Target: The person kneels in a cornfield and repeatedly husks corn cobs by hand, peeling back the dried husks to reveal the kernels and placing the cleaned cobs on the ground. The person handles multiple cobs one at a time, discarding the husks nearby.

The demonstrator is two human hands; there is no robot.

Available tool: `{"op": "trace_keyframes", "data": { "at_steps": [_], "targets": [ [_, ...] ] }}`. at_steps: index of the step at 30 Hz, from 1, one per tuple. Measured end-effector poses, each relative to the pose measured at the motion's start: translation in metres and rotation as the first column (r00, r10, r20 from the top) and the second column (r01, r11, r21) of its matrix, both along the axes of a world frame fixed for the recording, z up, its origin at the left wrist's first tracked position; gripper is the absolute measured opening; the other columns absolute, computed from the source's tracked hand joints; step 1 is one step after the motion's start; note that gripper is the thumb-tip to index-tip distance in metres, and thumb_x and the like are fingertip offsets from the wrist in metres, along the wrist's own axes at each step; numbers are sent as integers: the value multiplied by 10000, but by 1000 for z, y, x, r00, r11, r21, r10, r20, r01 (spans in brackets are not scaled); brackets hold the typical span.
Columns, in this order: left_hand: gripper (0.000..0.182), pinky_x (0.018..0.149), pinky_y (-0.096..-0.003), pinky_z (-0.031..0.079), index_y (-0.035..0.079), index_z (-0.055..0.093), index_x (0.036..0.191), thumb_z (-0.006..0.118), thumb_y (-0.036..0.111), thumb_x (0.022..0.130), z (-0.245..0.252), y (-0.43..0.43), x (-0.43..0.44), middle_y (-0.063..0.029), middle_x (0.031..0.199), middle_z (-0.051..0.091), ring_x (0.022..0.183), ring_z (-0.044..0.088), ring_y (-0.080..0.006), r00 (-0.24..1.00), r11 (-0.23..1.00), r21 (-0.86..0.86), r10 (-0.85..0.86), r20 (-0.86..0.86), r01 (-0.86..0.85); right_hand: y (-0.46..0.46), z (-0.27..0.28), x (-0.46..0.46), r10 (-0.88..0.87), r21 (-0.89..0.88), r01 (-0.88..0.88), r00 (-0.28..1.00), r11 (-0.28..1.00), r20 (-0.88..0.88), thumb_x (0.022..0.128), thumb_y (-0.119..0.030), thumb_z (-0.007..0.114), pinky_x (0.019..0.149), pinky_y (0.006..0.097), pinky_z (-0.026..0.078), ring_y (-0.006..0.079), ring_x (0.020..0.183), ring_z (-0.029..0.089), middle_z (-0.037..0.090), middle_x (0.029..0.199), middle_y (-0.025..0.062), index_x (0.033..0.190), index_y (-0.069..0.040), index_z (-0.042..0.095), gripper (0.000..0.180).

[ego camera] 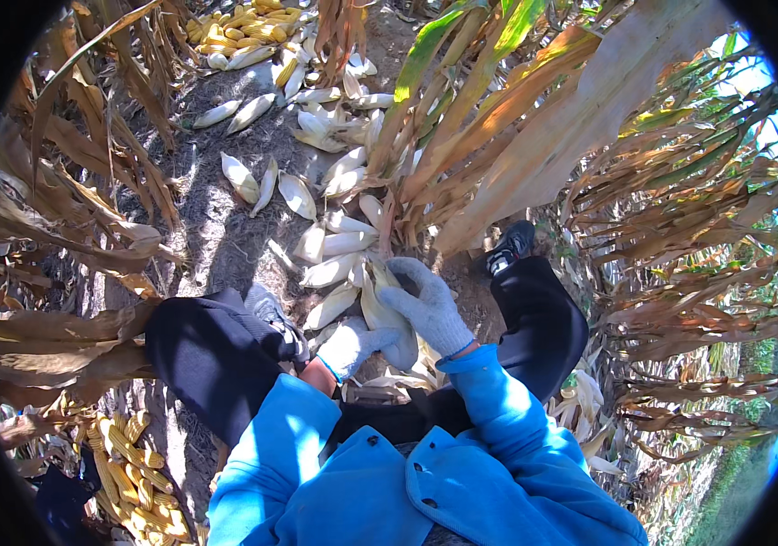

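Note:
Both my hands wear pale knitted work gloves and hold one ear of corn in its husk (376, 310) between my knees. My left hand (354, 348) grips its lower end, near my body. Around the upper part of the husk, my right hand (426, 304) curls its thumb and fingers. The husk leaves look dry and cream-coloured; no kernels show on this ear. Just beyond and to the left of it lie several unhusked ears (331, 269) on the soil, one close to my left hand. The palm sides of both gloves are partly hidden.
Husked yellow cobs (245, 31) form a heap at the far end, and another pile of cobs (133, 478) lies at lower left. Dry corn stalks (423, 164) rise right in front of me. Stalks and leaves (81, 225) line the left side. Loose husks (583, 403) lie by my right leg.

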State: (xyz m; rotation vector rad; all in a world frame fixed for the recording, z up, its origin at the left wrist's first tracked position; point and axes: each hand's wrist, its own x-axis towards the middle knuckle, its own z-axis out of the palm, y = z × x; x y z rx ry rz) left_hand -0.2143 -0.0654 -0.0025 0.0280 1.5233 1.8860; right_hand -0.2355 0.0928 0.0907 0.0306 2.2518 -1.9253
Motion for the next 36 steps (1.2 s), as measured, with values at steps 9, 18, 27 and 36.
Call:
{"op": "trace_keyframes", "data": {
  "at_steps": [9, 18, 27, 36],
  "targets": [
    [524, 891, -364, 531, -27, 600, 1241, 750, 288, 851, 6, 10, 4, -143, 1145, 669, 1023, 649, -238, 943, 948, 247, 117, 313, -200, -21, -13, -17, -283, -128, 296, 953, 947, 110, 934, -118, 640, 747, 245, 478, 87, 835, 564, 639, 912, 20, 995, -14, 643, 121],
    [539, 1026, -442, 473, 35, 502, 1381, 606, 374, 976, -12, 27, 2, -141, 1335, 567, 1194, 567, -288, 644, 605, 430, 186, 742, -670, -36, -43, -32, -563, -330, 576, 814, 748, 147, 1013, -303, 545, 618, 270, 440, 113, 679, 541, 578, 753, 0, 855, -58, 616, 301],
    [605, 936, -411, 494, -13, 602, 1262, 517, 517, 983, -2, -4, -40, -212, 1144, 669, 1090, 630, -286, 754, 705, -455, 648, 102, -544, -6, -24, 25, -31, -123, 69, 959, 990, 283, 1007, -344, 549, 594, 272, 397, 104, 643, 491, 531, 700, -8, 814, -51, 604, 356],
    [538, 925, -423, 490, -27, 599, 1242, 498, 441, 996, -37, -17, -45, -231, 1136, 656, 1073, 626, -310, 846, 676, -510, 399, -354, -532, 26, -30, 66, 156, 149, -225, 914, 963, 374, 982, -318, 589, 753, 279, 458, 105, 823, 550, 616, 860, 34, 1000, -1, 669, 328]
  ]
}}
